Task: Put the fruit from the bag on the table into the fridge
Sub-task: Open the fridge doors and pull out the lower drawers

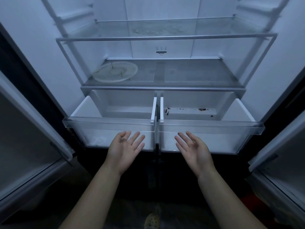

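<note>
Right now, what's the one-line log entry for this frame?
fridge: open | both drawers out, no fruit | left hand: open, empty | right hand: open, empty | plate on shelf

Fridge drawers (pixel 109 124): clear glossy plastic fronts, white smooth sides. Shelves (pixel 165 38): glass, metal-look trim.

Fridge interior beyond the left hand (pixel 126 150) and right hand (pixel 194 150). Directly past the fingertips, two clear drawers stand pulled out side by side: the left drawer (pixel 109 123) bare, the right drawer (pixel 211 125) holding dark red scraps (pixel 202 109). Above them, a lower glass shelf (pixel 189 75) carries a round white plate (pixel 115 72) on the left-hand side, under an upper glass shelf (pixel 165 38).
</note>
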A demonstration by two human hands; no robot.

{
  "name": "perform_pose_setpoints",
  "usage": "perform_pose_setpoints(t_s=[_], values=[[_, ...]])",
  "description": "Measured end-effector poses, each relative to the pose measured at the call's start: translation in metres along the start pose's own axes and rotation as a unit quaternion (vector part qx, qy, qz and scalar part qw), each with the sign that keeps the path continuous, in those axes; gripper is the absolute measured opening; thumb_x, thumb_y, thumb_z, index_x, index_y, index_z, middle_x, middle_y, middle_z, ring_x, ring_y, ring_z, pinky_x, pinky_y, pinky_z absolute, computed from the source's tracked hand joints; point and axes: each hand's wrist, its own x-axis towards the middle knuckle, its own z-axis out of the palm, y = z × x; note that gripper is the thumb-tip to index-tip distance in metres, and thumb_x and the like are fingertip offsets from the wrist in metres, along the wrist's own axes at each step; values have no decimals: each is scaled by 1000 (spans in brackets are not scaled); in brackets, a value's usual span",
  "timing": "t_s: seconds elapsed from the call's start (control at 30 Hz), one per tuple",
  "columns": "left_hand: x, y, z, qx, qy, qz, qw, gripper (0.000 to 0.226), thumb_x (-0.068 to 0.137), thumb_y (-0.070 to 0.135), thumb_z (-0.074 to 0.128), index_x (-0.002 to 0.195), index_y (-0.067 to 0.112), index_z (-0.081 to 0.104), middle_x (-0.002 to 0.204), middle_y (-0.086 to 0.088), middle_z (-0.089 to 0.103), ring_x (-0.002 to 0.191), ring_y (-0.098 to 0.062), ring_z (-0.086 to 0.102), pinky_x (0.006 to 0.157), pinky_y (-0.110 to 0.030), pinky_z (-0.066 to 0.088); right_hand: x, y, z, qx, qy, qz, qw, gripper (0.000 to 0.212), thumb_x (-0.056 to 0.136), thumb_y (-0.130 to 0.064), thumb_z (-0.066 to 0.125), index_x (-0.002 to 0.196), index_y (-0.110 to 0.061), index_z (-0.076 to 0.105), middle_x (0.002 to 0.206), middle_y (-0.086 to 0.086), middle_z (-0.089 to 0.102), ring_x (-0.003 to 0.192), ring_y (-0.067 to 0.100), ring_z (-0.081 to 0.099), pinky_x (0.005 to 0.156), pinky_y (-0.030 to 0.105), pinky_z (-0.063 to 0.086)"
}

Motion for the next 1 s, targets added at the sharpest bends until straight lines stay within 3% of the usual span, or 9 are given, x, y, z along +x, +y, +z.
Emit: perform_pose_setpoints(t_s=[0.07, 0.13, 0.23, 0.33, 0.4, 0.47, 0.6, 0.73, 1.0], values=[[-5, 0, 9, 172, 13, 28, 985, 35, 97, 25, 41, 127, 11, 52, 129, -9, 59, 110, -26, 61, 94, -39, 45, -5, -8, -1, -212, 16, -36, 976, 25, 97, -21, 49, 117, -7, 56, 116, 12, 65, 105, 23, 64, 97, 39, 48], [-6, -2, 20, 365, 28, 144, 919, 23, 97, 20, 46, 116, 22, 59, 118, -1, 64, 104, -18, 64, 90, -33, 47, -12, -18, 1, -394, 23, -143, 907, 17, 97, -19, 50, 108, -13, 61, 110, 9, 67, 96, 14, 65, 91, 33, 50], [1, -9, 37, 609, -35, 312, 728, 29, 93, 21, 54, 120, 31, 57, 120, 10, 59, 108, -5, 55, 94, -27, 43, -15, -36, 1, -579, 42, -339, 740, 18, 93, -20, 54, 111, -22, 59, 111, -7, 61, 102, 7, 56, 87, 22, 43], [17, -23, 55, 748, -95, 390, 528, 46, 90, 24, 55, 136, 24, 47, 131, 6, 52, 120, -11, 45, 99, -29, 37, -4, -54, -9, -705, 63, -418, 569, 36, 91, -22, 56, 126, -17, 53, 125, -2, 53, 120, 18, 44, 97, 30, 35], [29, -36, 67, 791, -119, 418, 431, 56, 87, 23, 57, 141, 21, 42, 136, -2, 49, 126, -20, 42, 101, -36, 36, 5, -60, -17, -768, 72, -386, 505, 47, 90, -26, 57, 134, -14, 47, 136, 5, 46, 130, 24, 36, 104, 38, 32], [40, -49, 76, 817, -131, 430, 362, 64, 85, 22, 57, 145, 18, 36, 141, -9, 45, 130, -28, 40, 106, -42, 32, 8, -62, -23, -808, 79, -336, 477, 55, 91, -31, 54, 142, -15, 37, 148, 8, 35, 140, 26, 24, 111, 42, 23], [52, -67, 83, 866, -107, 368, 323, 70, 90, 29, 49, 151, 22, 15, 152, -3, 27, 140, -22, 22, 114, -42, 10, 7, -59, -33, -867, 64, -297, 396, 70, 93, -33, 50, 151, -19, 13, 157, 8, 15, 146, 24, 4, 117, 38, 3], [52, -74, 72, 878, -90, 365, 297, 71, 88, 24, 50, 150, 21, 15, 151, -4, 27, 139, -23, 21, 116, -43, 5, 4, -56, -32, -871, 59, -285, 396, 73, 93, -29, 50, 151, -18, 8, 158, 9, 11, 147, 25, 0, 117, 36, -2], [47, -70, 75, 875, -90, 365, 306, 68, 90, 21, 48, 150, 22, 18, 149, -3, 29, 137, -22, 24, 115, -42, 8, 1, -56, -23, -859, 71, -301, 408, 65, 91, -26, 51, 148, -16, 22, 151, 10, 25, 143, 27, 13, 116, 36, 6]])
